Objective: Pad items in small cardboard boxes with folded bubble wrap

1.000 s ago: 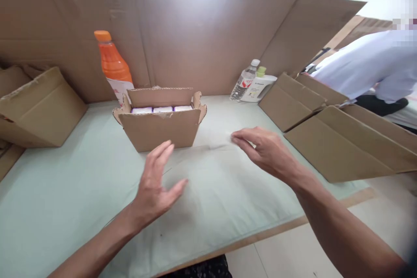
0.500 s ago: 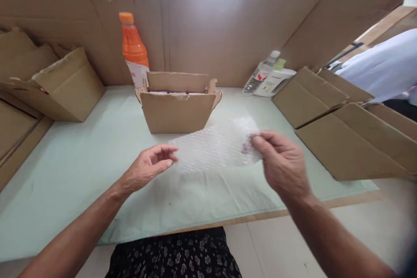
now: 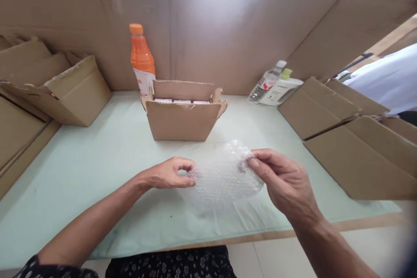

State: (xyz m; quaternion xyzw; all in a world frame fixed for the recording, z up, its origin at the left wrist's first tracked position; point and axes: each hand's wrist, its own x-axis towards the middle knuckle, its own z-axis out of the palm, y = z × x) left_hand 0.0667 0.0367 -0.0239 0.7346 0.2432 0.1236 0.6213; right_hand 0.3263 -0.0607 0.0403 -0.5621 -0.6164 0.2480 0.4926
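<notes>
Bumpy plastic bubble wrap (image 3: 224, 180); matt cardboard box (image 3: 180, 122).

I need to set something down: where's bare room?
Pale-green cloth is bare between the left brown cardboard boxes and the middle brown cardboard box, and between that box and the clear plastic bottle. It's crowded back right, with the white plastic bottle and right brown cardboard boxes, and front centre, around the transparent bubble wrap.

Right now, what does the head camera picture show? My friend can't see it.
A person's right hand pinches clear bubble wrap, with the left hand at the wrap's left edge, over a pale green table. Beyond stand an orange bottle and an open cardboard box holding packs.
</notes>
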